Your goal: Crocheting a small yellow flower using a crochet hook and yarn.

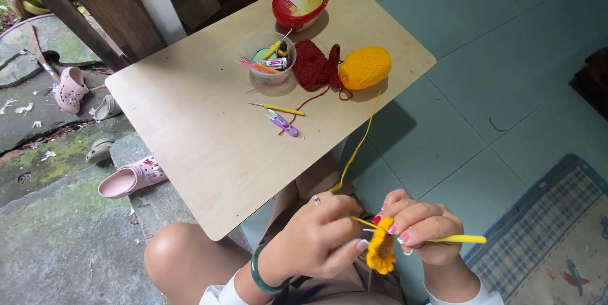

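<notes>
My left hand (320, 236) pinches a small yellow and brown crocheted flower piece (381, 249) over my lap. My right hand (423, 224) grips a yellow-handled crochet hook (457, 238) with its tip in that piece. A strand of yellow yarn (360, 146) runs from my hands up to a yellow yarn ball (365, 67) on the wooden table (202, 134). A green bangle (261, 276) circles my left wrist.
The table also bears dark red yarn (313, 64), a clear cup of small tools (269, 58), a red lidded tub (300, 4), another yellow hook (278, 109) and purple snips (282, 123). Pink clogs (130, 178) lie left on the ground. A checked rug (551, 235) lies right.
</notes>
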